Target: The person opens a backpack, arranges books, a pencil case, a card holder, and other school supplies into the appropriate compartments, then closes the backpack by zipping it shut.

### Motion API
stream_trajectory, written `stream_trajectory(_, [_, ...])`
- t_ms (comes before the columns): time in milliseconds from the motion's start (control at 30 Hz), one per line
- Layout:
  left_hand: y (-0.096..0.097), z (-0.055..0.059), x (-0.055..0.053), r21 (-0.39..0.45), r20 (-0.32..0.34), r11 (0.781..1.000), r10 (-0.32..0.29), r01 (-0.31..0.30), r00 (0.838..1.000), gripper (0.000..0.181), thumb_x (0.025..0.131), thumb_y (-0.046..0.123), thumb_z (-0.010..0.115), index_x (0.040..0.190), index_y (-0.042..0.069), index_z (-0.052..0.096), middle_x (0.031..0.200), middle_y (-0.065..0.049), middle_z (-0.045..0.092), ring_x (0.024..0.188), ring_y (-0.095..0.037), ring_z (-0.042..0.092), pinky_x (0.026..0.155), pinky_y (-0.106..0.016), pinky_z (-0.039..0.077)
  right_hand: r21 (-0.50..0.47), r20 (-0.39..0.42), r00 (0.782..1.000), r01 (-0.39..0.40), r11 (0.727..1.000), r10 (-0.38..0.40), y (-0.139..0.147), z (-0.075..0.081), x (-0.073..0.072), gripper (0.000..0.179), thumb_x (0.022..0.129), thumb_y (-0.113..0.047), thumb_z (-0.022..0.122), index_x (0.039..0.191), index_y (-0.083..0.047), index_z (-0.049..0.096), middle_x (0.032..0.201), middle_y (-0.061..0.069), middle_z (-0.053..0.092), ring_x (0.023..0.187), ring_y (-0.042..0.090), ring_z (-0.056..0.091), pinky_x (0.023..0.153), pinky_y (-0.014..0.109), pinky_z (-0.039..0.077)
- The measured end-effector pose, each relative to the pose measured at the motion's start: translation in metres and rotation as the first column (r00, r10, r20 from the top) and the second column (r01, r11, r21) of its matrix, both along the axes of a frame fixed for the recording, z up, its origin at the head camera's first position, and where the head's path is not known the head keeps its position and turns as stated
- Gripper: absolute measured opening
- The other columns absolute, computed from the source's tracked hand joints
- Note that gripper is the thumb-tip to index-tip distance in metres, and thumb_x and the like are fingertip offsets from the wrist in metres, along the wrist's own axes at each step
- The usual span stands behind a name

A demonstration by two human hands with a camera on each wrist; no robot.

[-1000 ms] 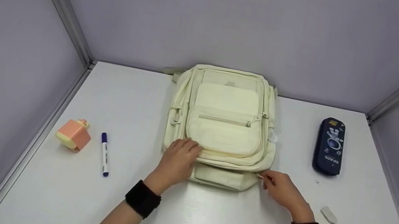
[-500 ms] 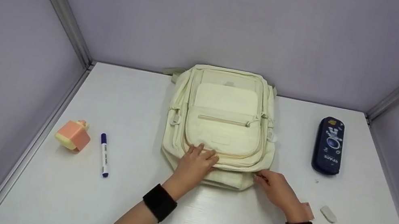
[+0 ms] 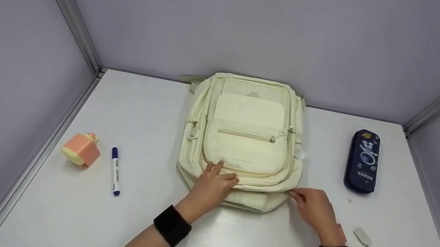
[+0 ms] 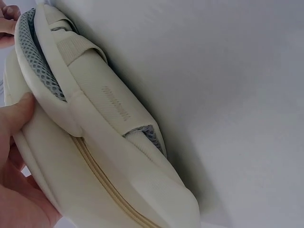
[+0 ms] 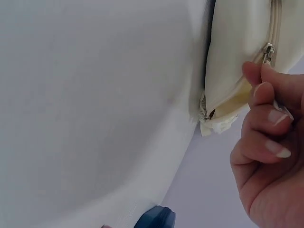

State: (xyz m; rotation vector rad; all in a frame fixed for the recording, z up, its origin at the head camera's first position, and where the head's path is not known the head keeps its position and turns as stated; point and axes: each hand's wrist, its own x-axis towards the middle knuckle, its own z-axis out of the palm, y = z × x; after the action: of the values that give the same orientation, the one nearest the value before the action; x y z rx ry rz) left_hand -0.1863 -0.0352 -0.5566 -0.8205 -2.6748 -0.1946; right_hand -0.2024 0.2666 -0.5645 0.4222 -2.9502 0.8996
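A cream backpack (image 3: 244, 150) lies on the white table with its front panel facing up. My left hand (image 3: 211, 187) grips its near edge, fingers spread on the front panel; in the left wrist view the thumb (image 4: 23, 110) presses the fabric beside the grey mesh (image 4: 40, 61) and a tan zip (image 4: 111, 190). At the near right corner my right hand (image 3: 316, 208) pinches a zipper pull. Up close in the right wrist view, thumb and index finger hold the pull below the metal slider (image 5: 268, 50), and the zip gapes beside the fingers.
A navy pencil case (image 3: 363, 161) and a whitish eraser (image 3: 362, 237) lie at the right. A small pinkish piece (image 3: 342, 232) is mostly hidden by the right wrist. At the left are a peach-and-yellow bottle-like object (image 3: 81, 150) and a white marker with blue ends (image 3: 116, 172).
My left hand has slid right along the backpack's near edge. The right hand went slightly left, then back right, still at the zipper pull. The pinkish piece has come into sight.
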Motion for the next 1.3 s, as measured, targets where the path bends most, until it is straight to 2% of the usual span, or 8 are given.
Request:
stream_trajectory(333, [-0.008,0.001,0.003,0.036,0.095,0.999,-0.022,0.019,0.995,0.021,0.09,0.021,0.072,0.11,0.018,0.076,0.117,0.003,0.07,0.123,-0.044,0.052,0.098,-0.061,0.041,0.063,-0.023,0.993,0.117,0.991,-0.116,0.012,-0.003,-0.009,0.014,0.092,-0.005,0.065,0.094,0.002,0.076,0.091,0.017,0.072,0.081,0.034,0.068,0.068,0.049,0.053])
stream_trajectory(500, [-0.012,0.0,0.007,0.087,0.097,0.995,-0.054,0.045,0.994,0.02,0.09,0.023,0.072,0.108,0.017,0.076,0.116,0.002,0.07,0.124,-0.045,0.051,0.098,-0.062,0.04,0.097,-0.052,0.987,0.154,0.983,-0.15,0.011,-0.006,-0.019,0.013,0.091,-0.005,0.066,0.092,0.002,0.076,0.087,0.018,0.072,0.078,0.036,0.067,0.064,0.05,0.053])
stream_trajectory(667, [-0.015,-0.001,0.01,0.121,0.095,0.991,-0.076,0.065,0.993,0.02,0.088,0.02,0.074,0.107,0.017,0.076,0.116,0.001,0.07,0.124,-0.047,0.049,0.098,-0.064,0.038,0.126,-0.051,0.986,0.161,0.979,-0.156,0.011,-0.007,-0.03,0.014,0.092,-0.005,0.064,0.092,0.002,0.076,0.088,0.02,0.071,0.075,0.038,0.066,0.061,0.051,0.052])
stream_trajectory(833, [-0.017,-0.001,0.014,0.116,0.11,0.991,-0.086,0.073,0.99,0.02,0.09,0.02,0.072,0.11,0.017,0.076,0.118,0.001,0.069,0.126,-0.047,0.047,0.1,-0.064,0.036,0.147,-0.012,0.986,0.164,0.975,-0.164,0.012,-0.007,-0.043,0.016,0.093,-0.008,0.063,0.095,0.001,0.076,0.092,0.021,0.071,0.08,0.04,0.066,0.064,0.052,0.052])
stream_trajectory(1133, [-0.021,0.001,0.014,0.14,0.183,0.984,-0.132,0.107,0.974,0.021,0.093,0.021,0.068,0.112,0.016,0.075,0.121,0.0,0.067,0.128,-0.05,0.043,0.1,-0.066,0.034,0.181,0.055,0.982,0.17,0.969,-0.183,0.01,-0.005,-0.064,0.021,0.092,-0.007,0.057,0.102,0.002,0.074,0.1,0.024,0.069,0.085,0.042,0.065,0.064,0.053,0.052])
stream_trajectory(1300, [-0.024,0.001,0.016,0.149,0.184,0.979,-0.167,0.14,0.969,0.021,0.093,0.021,0.067,0.112,0.016,0.076,0.119,0.001,0.068,0.126,-0.051,0.045,0.099,-0.065,0.036,0.189,0.07,0.98,0.171,0.967,-0.187,0.013,-0.007,-0.075,0.021,0.093,-0.006,0.057,0.104,0.002,0.073,0.102,0.025,0.069,0.087,0.042,0.065,0.068,0.053,0.053])
